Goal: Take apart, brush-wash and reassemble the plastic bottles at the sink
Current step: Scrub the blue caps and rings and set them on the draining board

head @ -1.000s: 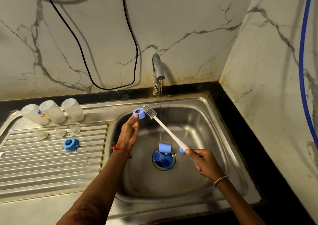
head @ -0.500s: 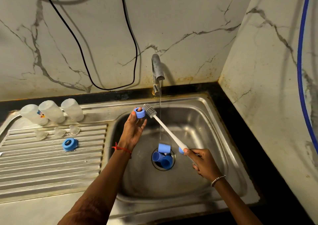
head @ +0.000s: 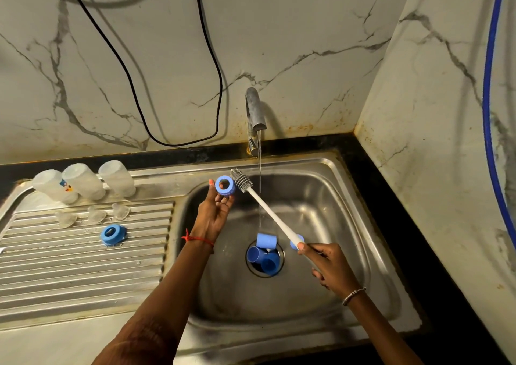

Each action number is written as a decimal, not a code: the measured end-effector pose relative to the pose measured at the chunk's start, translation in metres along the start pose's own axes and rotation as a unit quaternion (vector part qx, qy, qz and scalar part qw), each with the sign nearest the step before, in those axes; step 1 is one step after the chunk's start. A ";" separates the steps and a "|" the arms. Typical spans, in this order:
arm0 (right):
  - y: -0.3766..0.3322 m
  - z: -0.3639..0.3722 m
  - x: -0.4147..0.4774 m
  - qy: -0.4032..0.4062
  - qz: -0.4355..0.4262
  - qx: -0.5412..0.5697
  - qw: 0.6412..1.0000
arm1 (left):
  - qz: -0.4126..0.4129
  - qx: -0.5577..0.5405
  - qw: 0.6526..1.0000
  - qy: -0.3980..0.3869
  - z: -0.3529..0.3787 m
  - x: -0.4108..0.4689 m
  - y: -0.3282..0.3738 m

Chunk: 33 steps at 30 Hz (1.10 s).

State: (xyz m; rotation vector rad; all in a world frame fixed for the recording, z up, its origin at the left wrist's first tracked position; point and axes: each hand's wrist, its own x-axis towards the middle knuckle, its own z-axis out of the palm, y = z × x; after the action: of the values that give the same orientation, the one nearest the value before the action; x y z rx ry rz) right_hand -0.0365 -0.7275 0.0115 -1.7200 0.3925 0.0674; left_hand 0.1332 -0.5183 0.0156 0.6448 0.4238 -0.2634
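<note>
The left hand (head: 215,211) is raised over the left edge of the basin, palm up and fingers half curled, pinching a blue ring (head: 224,185) at the fingertips. The ring's hole faces up toward the viewer. The right hand (head: 332,267) is lower, at about four o'clock from the left hand, with its fingers wrapped round the end of a long white brush (head: 272,215). The brush's long axis runs on a slant: the handle end sits in the right hand and the grey bristle head (head: 241,180) points to about ten o'clock, touching or just beside the ring's right side. I cannot tell which. A small blue piece (head: 296,243) shows beside the right thumb, and whether it belongs to the brush is unclear. A red thread (head: 196,239) circles the left wrist and a bracelet (head: 353,294) the right.

A thin stream of water (head: 259,169) falls from the tap (head: 255,113) at twelve o'clock, just right of the bristles, into the steel sink (head: 363,197). Three blue caps (head: 266,240) lie heaped on the drain between the two hands.

Out at nine o'clock, on the ribbed drainboard (head: 83,267), a second blue ring (head: 113,234) lies flat. Beyond it are three clear teats (head: 96,215) in a row, then three clear bottles (head: 83,181) standing mouth down along the back edge. A black cable (head: 134,85) loops down the marble wall, and a blue hose (head: 488,85) runs down the right-hand wall.
</note>
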 end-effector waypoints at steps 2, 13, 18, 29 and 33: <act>0.002 -0.002 -0.002 0.002 0.003 -0.002 1.000 | -0.005 0.003 1.000 0.017 0.000 0.000 0.001; 0.003 -0.002 -0.001 0.015 0.006 -0.007 1.000 | -0.013 0.028 0.998 -0.054 0.000 -0.011 0.002; 0.006 -0.009 0.002 0.008 -0.007 -0.042 0.999 | -0.031 0.131 0.990 -0.044 -0.006 -0.011 0.006; -0.014 -0.023 0.009 0.035 -0.102 -0.249 0.963 | 0.134 0.446 0.885 -0.023 -0.016 -0.005 0.012; -0.016 -0.027 0.010 0.030 -0.141 -0.292 0.946 | 0.186 0.517 0.835 -0.018 -0.021 -0.001 0.012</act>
State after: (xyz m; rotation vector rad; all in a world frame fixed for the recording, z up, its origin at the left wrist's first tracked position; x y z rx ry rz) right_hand -0.0269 -0.7540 0.0288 -2.3552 0.1706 -0.0854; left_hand 0.1308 -0.4956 0.0073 1.7683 0.0720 -0.1109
